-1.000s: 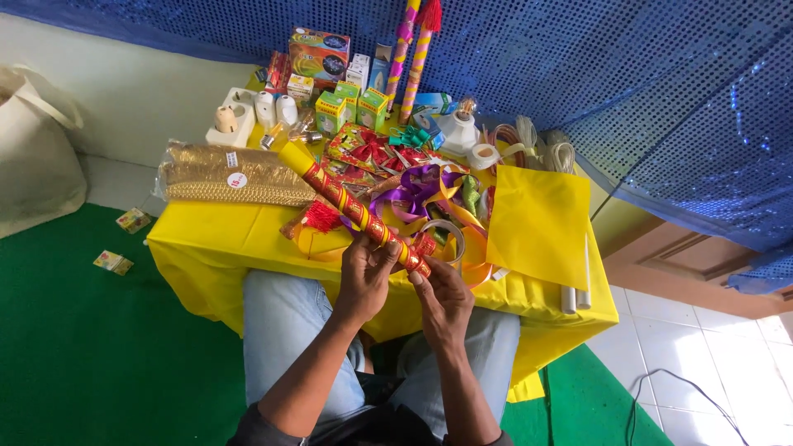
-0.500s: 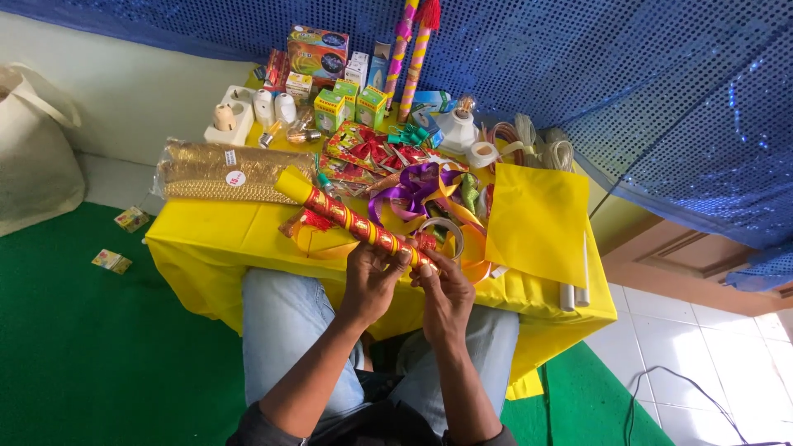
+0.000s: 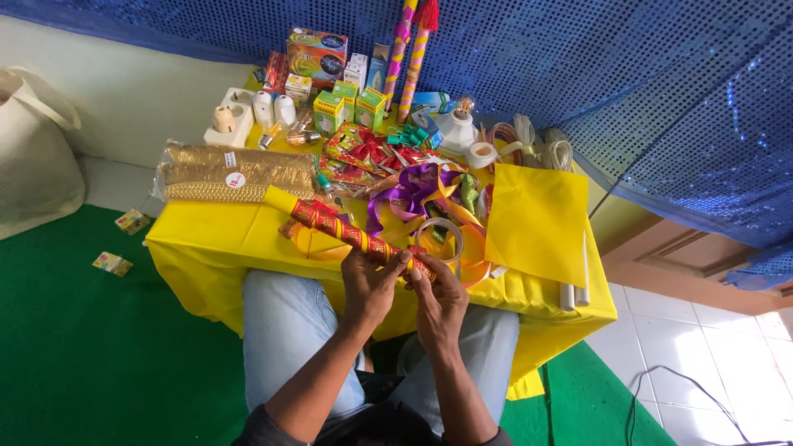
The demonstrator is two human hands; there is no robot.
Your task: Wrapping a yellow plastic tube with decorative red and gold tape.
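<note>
A long yellow stick wrapped in red and gold patterned tape lies slanted over the near edge of the yellow-covered table. My left hand grips it near its lower end. My right hand pinches that same end from the right side, fingers closed on the tip. A red tassel shows beside the stick's middle. Just beyond my hands lie a roll of tape and loose yellow ribbon.
The table holds a gold trim packet, purple and mixed ribbons, small boxes, white sockets, a yellow paper sheet and white tubes. Two decorated sticks lean on the blue sequin backdrop. A cloth bag sits left.
The stick's far end has dropped lower and to the left, so it lies flatter. Both hands have drawn closer together at its lower end.
</note>
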